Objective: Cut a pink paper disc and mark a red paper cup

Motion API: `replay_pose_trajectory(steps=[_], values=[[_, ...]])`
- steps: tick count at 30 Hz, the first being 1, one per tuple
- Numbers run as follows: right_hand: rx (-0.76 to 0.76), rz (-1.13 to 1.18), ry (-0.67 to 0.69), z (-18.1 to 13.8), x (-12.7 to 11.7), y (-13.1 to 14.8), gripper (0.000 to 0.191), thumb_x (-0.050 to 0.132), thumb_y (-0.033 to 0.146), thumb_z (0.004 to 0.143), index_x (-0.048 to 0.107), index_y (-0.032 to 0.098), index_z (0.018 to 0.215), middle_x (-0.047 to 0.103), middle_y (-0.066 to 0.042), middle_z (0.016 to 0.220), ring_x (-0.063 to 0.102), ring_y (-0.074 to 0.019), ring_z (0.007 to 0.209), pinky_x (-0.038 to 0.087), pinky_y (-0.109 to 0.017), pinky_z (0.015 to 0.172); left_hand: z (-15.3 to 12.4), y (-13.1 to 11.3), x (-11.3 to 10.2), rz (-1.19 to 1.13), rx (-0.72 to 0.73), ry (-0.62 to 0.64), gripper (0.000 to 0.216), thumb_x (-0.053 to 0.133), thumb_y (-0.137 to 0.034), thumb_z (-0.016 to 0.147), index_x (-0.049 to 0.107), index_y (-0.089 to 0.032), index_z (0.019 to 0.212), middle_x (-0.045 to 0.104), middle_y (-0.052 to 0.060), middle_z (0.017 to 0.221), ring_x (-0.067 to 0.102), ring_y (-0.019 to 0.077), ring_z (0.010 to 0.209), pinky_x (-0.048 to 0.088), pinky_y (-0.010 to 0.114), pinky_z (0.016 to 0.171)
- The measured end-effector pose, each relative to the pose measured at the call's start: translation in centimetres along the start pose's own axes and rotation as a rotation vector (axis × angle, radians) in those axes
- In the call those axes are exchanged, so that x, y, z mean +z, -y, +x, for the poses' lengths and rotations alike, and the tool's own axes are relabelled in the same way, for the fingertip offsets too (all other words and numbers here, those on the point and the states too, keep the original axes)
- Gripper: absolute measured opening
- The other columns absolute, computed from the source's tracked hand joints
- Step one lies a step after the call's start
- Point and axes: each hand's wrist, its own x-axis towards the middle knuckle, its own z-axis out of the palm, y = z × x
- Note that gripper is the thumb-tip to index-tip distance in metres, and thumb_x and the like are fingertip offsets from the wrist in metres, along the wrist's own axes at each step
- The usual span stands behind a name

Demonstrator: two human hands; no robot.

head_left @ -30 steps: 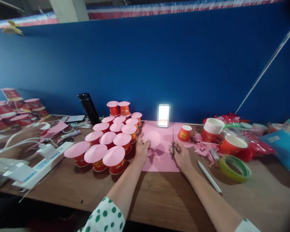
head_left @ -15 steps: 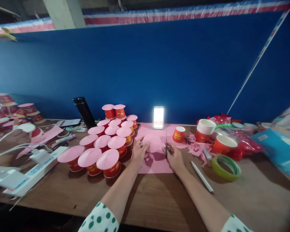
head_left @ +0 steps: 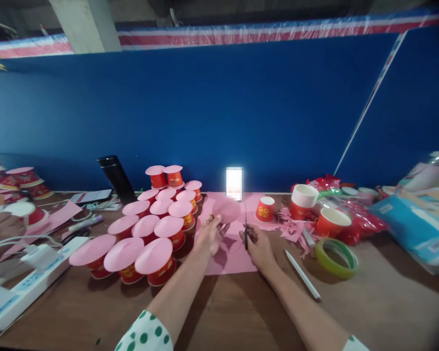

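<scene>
My left hand [head_left: 209, 235] pinches a round pink paper disc [head_left: 227, 211] and holds it just above a pink paper sheet [head_left: 231, 253] on the wooden table [head_left: 241, 312]. My right hand [head_left: 256, 244] is closed on small scissors [head_left: 245, 226], blades pointing up, just right of the disc. Several upturned red paper cups topped with pink discs [head_left: 149, 229] stand close to my left hand. A single red cup [head_left: 264, 208] stands beyond my right hand.
A white pen [head_left: 302, 274], a green tape roll [head_left: 336, 251], stacked cups [head_left: 304, 201], an open red cup [head_left: 332, 222] and pink scraps [head_left: 290, 224] lie right. A black flask [head_left: 116, 179], lit phone [head_left: 234, 184], and power strip [head_left: 25, 282] are near. Another person's hand [head_left: 0, 229] is far left.
My left hand has lifted the pink disc off the sheet. Both hands shifted slightly left in view as the camera turned right and tilted. The other person's hand came into view at left.
</scene>
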Motion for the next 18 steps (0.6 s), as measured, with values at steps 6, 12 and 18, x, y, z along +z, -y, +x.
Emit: replay_pose_trajectory(steps=[6, 12, 18], values=[[0.021, 0.080, 0.053, -0.2, 0.1, 1.1, 0.043, 0.068, 0.046, 0.071, 0.060, 0.015, 0.100, 0.068, -0.008, 0.079, 0.063, -0.0191, 0.070, 0.050, -0.029, 0.063, 0.6, 0.9, -2.1, -0.102, -0.031, -0.064, 0.018, 0.072, -0.010, 0.068, 0.056, -0.016, 0.074, 0.065, -0.002, 0.073, 0.063, 0.0083, 0.064, 0.057, 0.024, 0.066], [0.087, 0.059, 0.176, -0.1, -0.1, 0.3, 0.044, 0.067, 0.041, 0.072, 0.059, 0.015, 0.107, 0.062, -0.003, 0.074, 0.057, -0.0151, 0.067, 0.045, -0.025, 0.058, 0.8, 0.6, -2.2, -0.135, 0.013, -0.148, 0.015, 0.071, -0.008, 0.069, 0.057, -0.014, 0.069, 0.064, -0.002, 0.068, 0.061, 0.0069, 0.058, 0.056, 0.021, 0.062], [0.104, 0.011, 0.297, -0.2, -0.6, 1.3, 0.042, 0.065, 0.038, 0.073, 0.058, 0.016, 0.108, 0.061, -0.002, 0.077, 0.055, -0.0148, 0.068, 0.044, -0.025, 0.059, 1.0, 0.1, -2.3, -0.145, 0.066, -0.173, 0.016, 0.074, -0.010, 0.066, 0.058, -0.014, 0.069, 0.064, -0.001, 0.067, 0.061, 0.0081, 0.059, 0.056, 0.023, 0.062]])
